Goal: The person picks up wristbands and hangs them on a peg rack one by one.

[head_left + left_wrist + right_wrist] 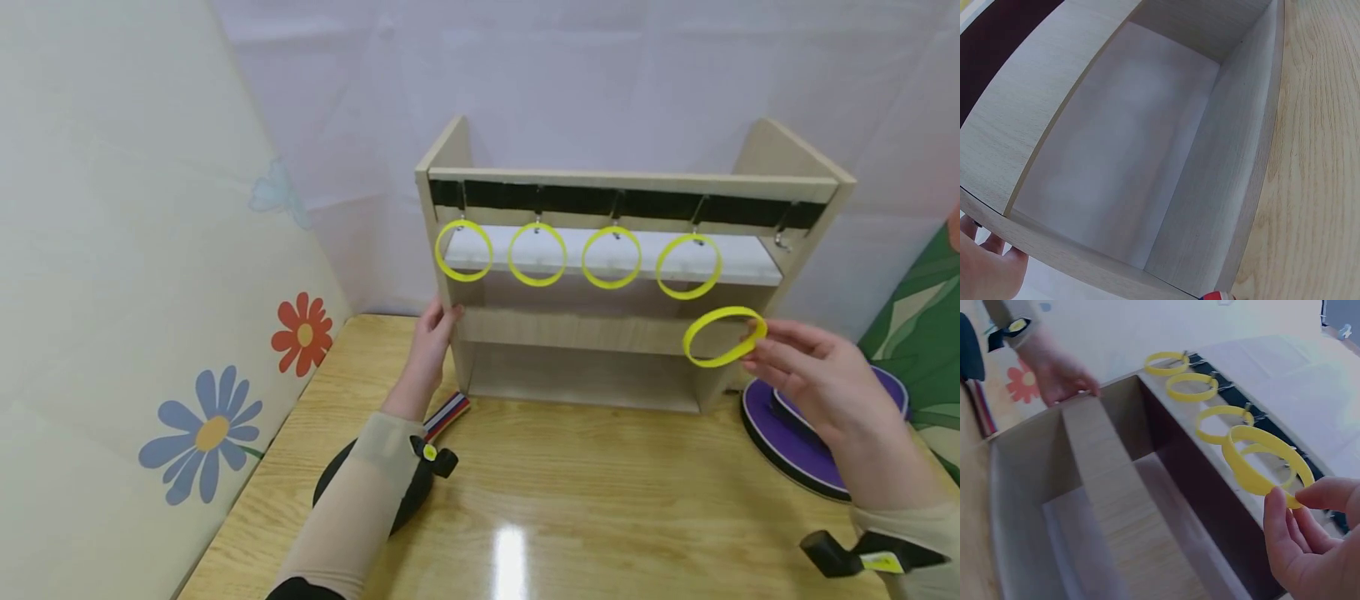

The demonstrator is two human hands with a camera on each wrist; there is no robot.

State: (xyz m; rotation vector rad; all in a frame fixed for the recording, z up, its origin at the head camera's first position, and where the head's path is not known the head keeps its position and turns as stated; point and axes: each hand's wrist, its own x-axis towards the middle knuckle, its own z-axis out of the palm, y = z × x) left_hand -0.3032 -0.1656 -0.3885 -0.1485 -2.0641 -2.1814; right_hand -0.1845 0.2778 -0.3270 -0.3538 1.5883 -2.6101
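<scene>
In my right hand (832,375) a yellow wristband (1247,475) is pinched between thumb and fingertips, in front of the right part of a small wooden shelf (570,331). Several matching yellow wristbands (438,254) hang in a row from metal hooks on the shelf's black strip (585,202). At the far right end of that strip, a hook (782,242) carries nothing. My left hand (433,333) grips the shelf's left side panel; in the left wrist view (988,269) its fingertips touch the panel, and part of the hand is out of frame.
A black round paddle (408,510) with a striped handle (447,417) lies partly under the left forearm. Stacked purple discs (787,433) lie right of the shelf. A flowered wall (225,317) stands at the left, and light cloth (600,83) hangs behind the shelf.
</scene>
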